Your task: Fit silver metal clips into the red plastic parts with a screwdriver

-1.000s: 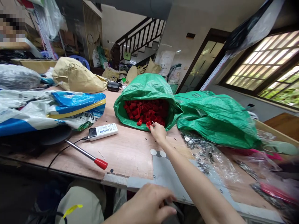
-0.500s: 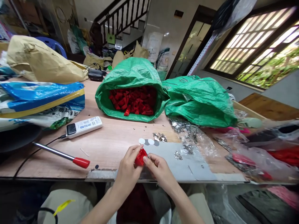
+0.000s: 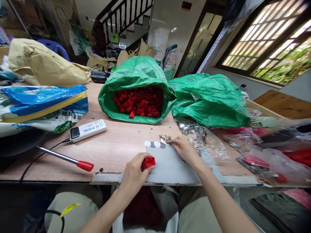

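Observation:
My left hand [image 3: 135, 171] grips a small red plastic part [image 3: 148, 161] over the near edge of the table. My right hand [image 3: 186, 149] reaches forward with its fingers pinched on a thin tool whose tip [image 3: 173, 142] meets a little heap of small shiny metal pieces [image 3: 164, 139]. Behind them an open green sack [image 3: 114, 90] lies on its side, full of the same red parts [image 3: 138, 103].
A second green sack [image 3: 209, 100] lies to the right, with clear plastic bags of metal bits [image 3: 201, 139] before it. To the left are a white remote-like device [image 3: 87, 129], a red-handled rod [image 3: 65, 158], a blue and white bag [image 3: 41, 106] and a brown paper sack [image 3: 43, 64]. A grey sheet [image 3: 167, 168] covers the table's near edge.
One second ago my right hand reached into the green sack and took a red part. It came back to meet my left hand, which now holds the part alone while my right hand moved forward to the metal pieces.

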The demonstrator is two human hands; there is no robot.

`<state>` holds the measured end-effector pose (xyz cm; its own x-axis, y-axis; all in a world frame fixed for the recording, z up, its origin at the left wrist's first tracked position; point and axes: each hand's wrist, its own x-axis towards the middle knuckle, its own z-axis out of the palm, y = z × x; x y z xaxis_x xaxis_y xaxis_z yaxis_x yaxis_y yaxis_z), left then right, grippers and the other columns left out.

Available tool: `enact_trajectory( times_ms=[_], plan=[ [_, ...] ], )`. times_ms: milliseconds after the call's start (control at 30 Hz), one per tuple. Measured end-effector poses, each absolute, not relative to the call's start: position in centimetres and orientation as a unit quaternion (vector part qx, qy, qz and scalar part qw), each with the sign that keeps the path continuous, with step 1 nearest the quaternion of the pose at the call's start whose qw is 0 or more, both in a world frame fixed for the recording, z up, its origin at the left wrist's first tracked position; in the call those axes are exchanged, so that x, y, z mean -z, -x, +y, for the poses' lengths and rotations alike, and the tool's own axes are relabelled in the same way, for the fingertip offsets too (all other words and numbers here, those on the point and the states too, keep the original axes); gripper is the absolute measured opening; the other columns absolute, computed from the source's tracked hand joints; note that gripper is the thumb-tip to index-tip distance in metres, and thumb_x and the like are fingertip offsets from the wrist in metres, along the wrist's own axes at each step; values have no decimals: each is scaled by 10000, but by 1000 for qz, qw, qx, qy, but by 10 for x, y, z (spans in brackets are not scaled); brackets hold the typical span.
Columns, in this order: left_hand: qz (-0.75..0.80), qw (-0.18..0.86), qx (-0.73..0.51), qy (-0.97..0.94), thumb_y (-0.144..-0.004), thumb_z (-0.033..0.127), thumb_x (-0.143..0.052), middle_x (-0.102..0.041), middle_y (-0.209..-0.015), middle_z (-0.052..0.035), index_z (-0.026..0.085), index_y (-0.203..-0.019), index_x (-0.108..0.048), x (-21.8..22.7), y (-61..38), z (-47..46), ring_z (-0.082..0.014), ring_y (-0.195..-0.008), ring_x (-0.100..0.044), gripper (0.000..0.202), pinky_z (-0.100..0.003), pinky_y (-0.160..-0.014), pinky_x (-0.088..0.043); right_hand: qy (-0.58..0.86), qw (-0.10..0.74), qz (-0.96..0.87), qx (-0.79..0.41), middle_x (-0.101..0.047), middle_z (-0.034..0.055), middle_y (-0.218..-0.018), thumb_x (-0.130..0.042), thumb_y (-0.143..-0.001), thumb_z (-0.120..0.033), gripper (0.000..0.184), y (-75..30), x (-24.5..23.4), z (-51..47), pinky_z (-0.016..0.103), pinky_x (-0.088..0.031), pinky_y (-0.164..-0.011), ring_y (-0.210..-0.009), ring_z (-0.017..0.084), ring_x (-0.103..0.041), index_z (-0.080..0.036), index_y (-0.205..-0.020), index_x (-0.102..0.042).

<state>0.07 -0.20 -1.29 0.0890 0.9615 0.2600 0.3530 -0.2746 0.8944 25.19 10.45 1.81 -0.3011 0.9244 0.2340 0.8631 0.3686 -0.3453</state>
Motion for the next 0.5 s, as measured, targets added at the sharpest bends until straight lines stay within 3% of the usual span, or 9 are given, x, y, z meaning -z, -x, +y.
enact_trajectory(
  times_ms=[67,133,267,433,500],
  plan=[
    [485,329,-462,-666,-854,165,-652,-683,-1085,-28,237,-1075,-612,12,0,-1,-197,-989,-652,236,-311,-838,-517,560,259,-779,-112,-686,87,-921,-555,-861,-264,204,-250,-19,101,357,-487,-824,-893,238,-642,-195,-876,-747],
    [478,333,-465,-667,-864,160,-640,-677,-1080,-37,232,-1075,-620,10,1,-1,-199,-994,-648,225,-314,-843,-518,578,308,-733,-183,-701,82,-899,-589,-842,-320,206,-245,-23,91,346,-506,-731,-761,216,-646,-183,-885,-737],
    [473,341,-461,-669,-879,171,-632,-666,-1140,-56,232,-1149,-623,9,3,1,-208,-1058,-638,277,-331,-906,-513,593,306,-647,-369,-707,39,-775,-638,-820,-433,306,-222,-30,58,288,-442,-506,-481,138,-530,-176,-957,-731],
    [471,342,-457,-672,-878,170,-635,-680,-1150,-55,238,-1208,-626,9,4,1,-209,-1056,-648,338,-329,-911,-528,555,270,-683,-392,-752,57,-883,-640,-827,-417,292,-193,-32,29,310,-500,-731,-807,220,-664,-197,-974,-764],
    [465,348,-451,-678,-881,173,-630,-694,-1132,-49,249,-1204,-637,9,5,0,-206,-1031,-661,331,-319,-891,-540,553,255,-699,-375,-738,42,-835,-617,-843,-414,282,-189,-30,28,301,-491,-720,-788,213,-651,-198,-968,-750]
  ],
)
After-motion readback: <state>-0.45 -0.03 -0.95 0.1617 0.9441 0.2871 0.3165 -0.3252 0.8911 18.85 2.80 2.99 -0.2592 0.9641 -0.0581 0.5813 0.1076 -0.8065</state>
